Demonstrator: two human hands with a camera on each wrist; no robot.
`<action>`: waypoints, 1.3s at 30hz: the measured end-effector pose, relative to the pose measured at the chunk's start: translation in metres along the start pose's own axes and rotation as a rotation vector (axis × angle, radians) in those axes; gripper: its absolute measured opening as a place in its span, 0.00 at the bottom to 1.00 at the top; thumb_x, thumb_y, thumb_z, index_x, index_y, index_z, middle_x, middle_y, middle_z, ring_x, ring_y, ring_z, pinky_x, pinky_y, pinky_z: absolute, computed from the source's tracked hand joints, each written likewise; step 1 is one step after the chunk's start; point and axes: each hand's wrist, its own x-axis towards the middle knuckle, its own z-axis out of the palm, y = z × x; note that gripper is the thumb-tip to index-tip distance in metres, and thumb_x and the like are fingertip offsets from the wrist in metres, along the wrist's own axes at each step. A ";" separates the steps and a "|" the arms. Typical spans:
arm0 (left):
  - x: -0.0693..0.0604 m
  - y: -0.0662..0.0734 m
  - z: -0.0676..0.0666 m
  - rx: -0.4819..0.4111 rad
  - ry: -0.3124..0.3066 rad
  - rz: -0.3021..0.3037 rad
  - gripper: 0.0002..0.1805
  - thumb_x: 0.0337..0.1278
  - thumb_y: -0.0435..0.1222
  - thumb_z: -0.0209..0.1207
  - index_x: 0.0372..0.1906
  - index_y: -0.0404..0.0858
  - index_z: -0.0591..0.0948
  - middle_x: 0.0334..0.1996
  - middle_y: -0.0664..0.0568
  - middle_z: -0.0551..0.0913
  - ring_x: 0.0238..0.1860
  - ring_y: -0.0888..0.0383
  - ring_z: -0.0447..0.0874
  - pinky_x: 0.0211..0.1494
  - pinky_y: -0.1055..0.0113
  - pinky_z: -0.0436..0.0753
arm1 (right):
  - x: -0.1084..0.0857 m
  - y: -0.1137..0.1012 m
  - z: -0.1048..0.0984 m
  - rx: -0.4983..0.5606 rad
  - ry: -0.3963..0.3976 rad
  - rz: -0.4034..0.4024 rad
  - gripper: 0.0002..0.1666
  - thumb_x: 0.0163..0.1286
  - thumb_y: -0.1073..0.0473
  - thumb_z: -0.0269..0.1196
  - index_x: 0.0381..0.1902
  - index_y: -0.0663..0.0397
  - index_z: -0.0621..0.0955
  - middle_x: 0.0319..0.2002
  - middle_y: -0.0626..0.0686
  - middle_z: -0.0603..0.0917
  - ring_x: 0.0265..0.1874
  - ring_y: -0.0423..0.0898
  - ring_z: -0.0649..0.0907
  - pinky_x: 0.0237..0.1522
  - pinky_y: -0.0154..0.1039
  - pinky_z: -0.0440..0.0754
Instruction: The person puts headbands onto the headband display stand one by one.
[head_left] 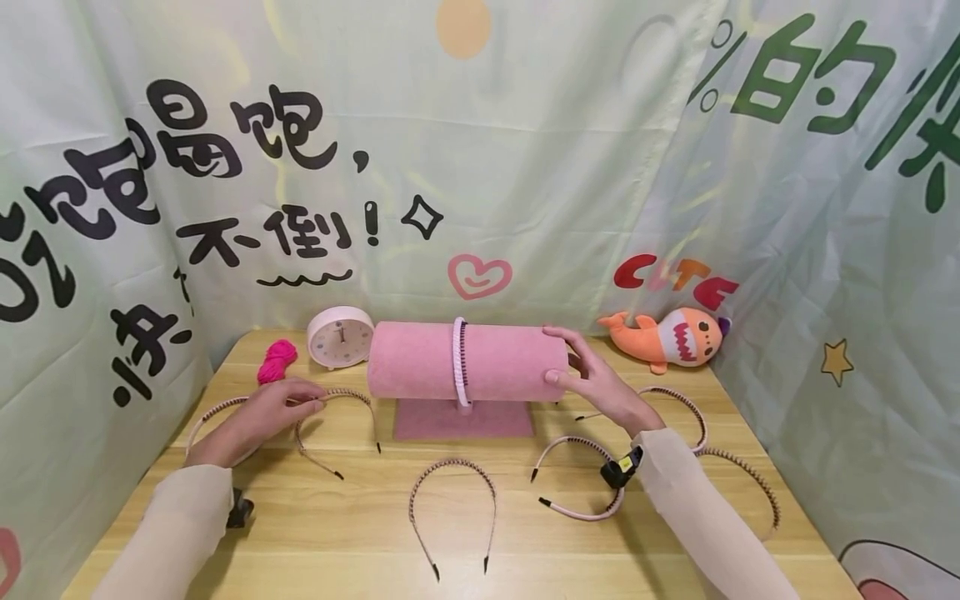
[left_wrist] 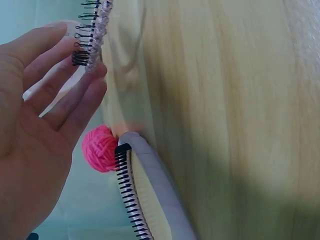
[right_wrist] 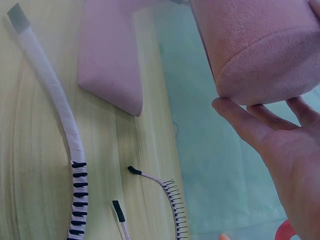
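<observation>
Right hand grips the pink roll; whether the left hand pinches a part-hidden headband is unclear.

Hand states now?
Left hand: at a thin pale pink headband with dark teeth; grip can't be told.
Right hand: holding the right end of the pink plush cylindrical stand.

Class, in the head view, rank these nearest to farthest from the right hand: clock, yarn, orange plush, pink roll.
1. Pink roll, touching the right hand
2. Orange plush, back right
3. Clock, left of the roll
4. Yarn, left of the clock
</observation>
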 end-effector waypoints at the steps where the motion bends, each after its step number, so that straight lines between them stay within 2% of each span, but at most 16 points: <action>1: 0.000 0.000 -0.001 -0.018 -0.005 -0.012 0.16 0.77 0.37 0.66 0.60 0.34 0.89 0.64 0.35 0.86 0.61 0.39 0.87 0.70 0.37 0.82 | 0.000 0.000 0.000 -0.001 0.002 0.000 0.40 0.83 0.54 0.64 0.84 0.26 0.61 0.89 0.45 0.49 0.87 0.64 0.57 0.74 0.69 0.75; 5: -0.003 0.000 -0.004 -0.074 -0.036 -0.027 0.16 0.78 0.35 0.64 0.62 0.33 0.88 0.67 0.34 0.83 0.67 0.37 0.81 0.72 0.42 0.81 | 0.000 0.001 0.000 -0.007 0.004 -0.004 0.40 0.83 0.54 0.64 0.84 0.27 0.61 0.90 0.45 0.49 0.87 0.65 0.56 0.75 0.70 0.74; 7: -0.005 0.000 -0.006 -0.113 -0.048 -0.037 0.16 0.78 0.33 0.63 0.63 0.32 0.87 0.68 0.34 0.82 0.69 0.37 0.79 0.70 0.52 0.83 | 0.000 0.001 0.000 -0.008 0.004 -0.004 0.40 0.83 0.54 0.64 0.84 0.27 0.61 0.90 0.46 0.49 0.87 0.65 0.56 0.75 0.71 0.73; 10: -0.007 0.001 -0.009 -0.122 -0.068 -0.019 0.16 0.78 0.32 0.63 0.63 0.30 0.86 0.69 0.32 0.81 0.68 0.35 0.80 0.62 0.68 0.83 | 0.000 0.001 0.000 -0.006 0.004 -0.002 0.40 0.83 0.54 0.64 0.84 0.27 0.61 0.90 0.45 0.49 0.87 0.65 0.56 0.75 0.71 0.73; 12: -0.007 0.002 -0.012 -0.133 -0.090 -0.023 0.17 0.78 0.32 0.62 0.64 0.30 0.85 0.69 0.31 0.81 0.66 0.36 0.82 0.58 0.72 0.82 | 0.000 0.001 0.000 -0.006 0.002 -0.002 0.40 0.83 0.54 0.64 0.84 0.27 0.61 0.90 0.46 0.49 0.87 0.65 0.56 0.75 0.71 0.73; 14: -0.008 0.002 -0.014 -0.127 -0.117 -0.028 0.19 0.78 0.33 0.62 0.66 0.30 0.84 0.66 0.31 0.83 0.60 0.38 0.85 0.54 0.71 0.83 | 0.000 0.001 0.000 -0.006 0.002 -0.001 0.40 0.83 0.54 0.64 0.84 0.27 0.61 0.90 0.45 0.49 0.87 0.65 0.56 0.75 0.71 0.73; 17: -0.009 0.001 -0.016 -0.136 -0.149 -0.061 0.20 0.79 0.35 0.61 0.67 0.31 0.84 0.62 0.34 0.86 0.56 0.47 0.84 0.54 0.67 0.83 | -0.001 0.000 0.000 -0.008 0.001 -0.001 0.40 0.83 0.53 0.64 0.84 0.27 0.61 0.90 0.45 0.49 0.87 0.65 0.56 0.75 0.70 0.73; 21: -0.009 -0.003 -0.018 -0.125 -0.150 -0.083 0.20 0.81 0.37 0.60 0.68 0.32 0.84 0.60 0.36 0.88 0.52 0.53 0.82 0.54 0.64 0.81 | -0.001 -0.001 0.000 -0.006 0.002 -0.001 0.40 0.83 0.53 0.64 0.84 0.26 0.61 0.89 0.45 0.49 0.87 0.64 0.56 0.75 0.70 0.74; 25: -0.011 -0.004 -0.020 -0.142 -0.162 -0.092 0.18 0.81 0.34 0.59 0.67 0.32 0.84 0.61 0.35 0.86 0.47 0.52 0.81 0.47 0.65 0.82 | 0.000 0.000 0.000 -0.003 -0.003 -0.003 0.40 0.83 0.53 0.64 0.84 0.28 0.61 0.90 0.46 0.49 0.87 0.65 0.56 0.74 0.70 0.74; 31: -0.015 -0.003 -0.024 -0.157 -0.230 -0.065 0.18 0.79 0.29 0.57 0.66 0.28 0.83 0.60 0.33 0.86 0.46 0.52 0.81 0.43 0.67 0.83 | -0.001 -0.002 0.000 -0.007 0.005 0.009 0.40 0.83 0.52 0.64 0.84 0.25 0.61 0.89 0.44 0.49 0.87 0.64 0.56 0.75 0.71 0.73; 35: -0.018 -0.002 -0.026 -0.181 -0.247 -0.094 0.18 0.80 0.30 0.57 0.66 0.27 0.82 0.58 0.33 0.86 0.43 0.52 0.81 0.41 0.64 0.84 | -0.001 -0.002 0.000 -0.008 0.005 0.015 0.40 0.83 0.52 0.64 0.84 0.25 0.61 0.89 0.44 0.49 0.87 0.64 0.56 0.75 0.71 0.73; 39: -0.021 -0.004 -0.027 -0.208 -0.237 -0.163 0.18 0.82 0.35 0.59 0.66 0.31 0.83 0.59 0.35 0.86 0.43 0.52 0.81 0.41 0.62 0.87 | -0.001 -0.001 0.000 -0.004 -0.002 0.010 0.40 0.83 0.53 0.64 0.85 0.26 0.61 0.90 0.44 0.48 0.87 0.64 0.56 0.75 0.70 0.73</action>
